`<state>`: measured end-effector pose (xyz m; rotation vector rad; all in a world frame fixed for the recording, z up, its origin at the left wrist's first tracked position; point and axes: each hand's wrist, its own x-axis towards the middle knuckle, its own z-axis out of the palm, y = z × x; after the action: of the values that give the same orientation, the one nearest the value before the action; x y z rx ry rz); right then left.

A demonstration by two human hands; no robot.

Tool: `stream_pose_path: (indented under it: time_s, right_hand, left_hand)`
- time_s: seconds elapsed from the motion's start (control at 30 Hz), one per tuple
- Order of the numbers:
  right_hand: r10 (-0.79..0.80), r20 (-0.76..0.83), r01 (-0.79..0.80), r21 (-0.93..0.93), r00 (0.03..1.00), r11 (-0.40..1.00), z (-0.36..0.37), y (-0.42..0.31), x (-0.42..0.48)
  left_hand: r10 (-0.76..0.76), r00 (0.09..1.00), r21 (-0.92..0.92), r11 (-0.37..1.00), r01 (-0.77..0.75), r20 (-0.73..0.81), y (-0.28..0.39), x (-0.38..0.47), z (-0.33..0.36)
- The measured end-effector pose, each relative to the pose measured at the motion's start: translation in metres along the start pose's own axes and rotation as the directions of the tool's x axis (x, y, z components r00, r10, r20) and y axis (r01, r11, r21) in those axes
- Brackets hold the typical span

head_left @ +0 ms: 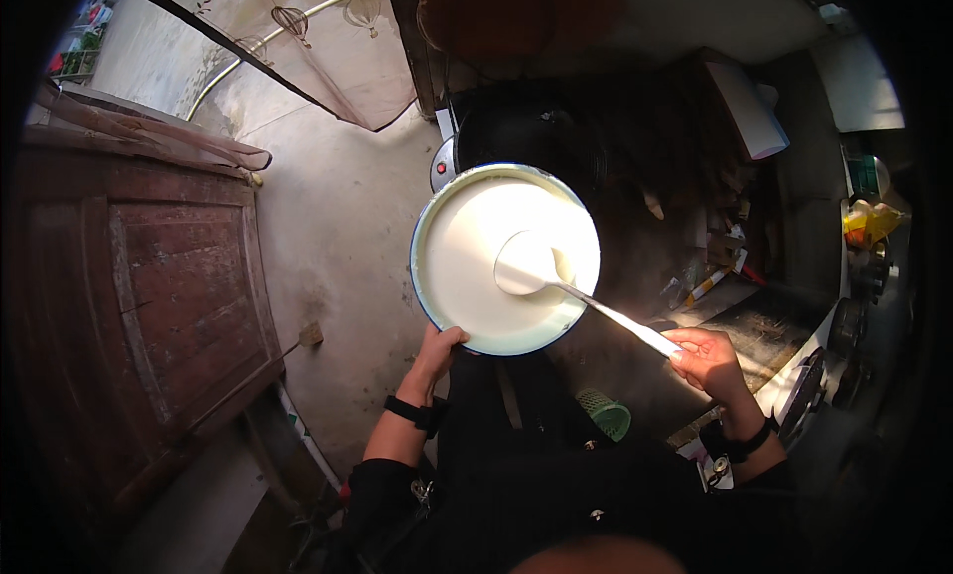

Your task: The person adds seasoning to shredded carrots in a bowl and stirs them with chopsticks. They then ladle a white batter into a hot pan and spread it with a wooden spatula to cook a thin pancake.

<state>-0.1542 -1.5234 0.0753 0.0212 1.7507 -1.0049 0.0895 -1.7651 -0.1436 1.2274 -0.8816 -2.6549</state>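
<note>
My left hand [441, 351] grips the near left rim of an enamel basin [419, 291] with a blue edge, its thumb over the rim and the fingers hidden beneath. A white, milky liquid [461, 276] fills much of the basin, and strong light washes out its far right part. Between the thumb and fingers of my right hand [703, 358] is the handle of a metal ladle [625, 322]. The ladle's round bowl rests in the basin at the liquid's surface and looks full of the same white liquid.
Beyond the basin is a dark round pan [521, 135], beside a round device with a red button [441, 168]. A worn wooden door [186, 299] stands at left. A green plastic basket [607, 414] sits low by my right side. Pot lids [804, 384] line the right edge.
</note>
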Motion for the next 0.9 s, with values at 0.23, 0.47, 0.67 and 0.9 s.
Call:
stream_pose_path:
  time_s: [0.23,0.47,0.67,0.9]
  right_hand:
    - [-0.06,0.063,0.067,-0.113,0.996,0.991,0.003,-0.025,0.033]
    - [-0.149,0.023,0.149,-0.042,0.989,0.988,-0.007,-0.049,0.045]
    - [-0.265,-0.019,0.264,-0.034,0.964,0.964,-0.033,-0.061,0.072]
    - [-0.309,-0.026,0.304,-0.118,0.951,0.945,-0.061,-0.053,0.132]
  left_hand:
    - [0.024,0.999,-0.04,0.999,-0.026,-0.046,-0.011,0.019,-0.015]
    - [0.075,0.996,-0.07,0.994,-0.079,-0.048,-0.028,0.036,-0.023]
    - [-0.02,1.0,-0.067,0.997,0.021,0.022,-0.029,0.035,-0.028]
    - [0.003,0.999,-0.088,0.996,-0.006,-0.04,-0.031,0.033,-0.026]
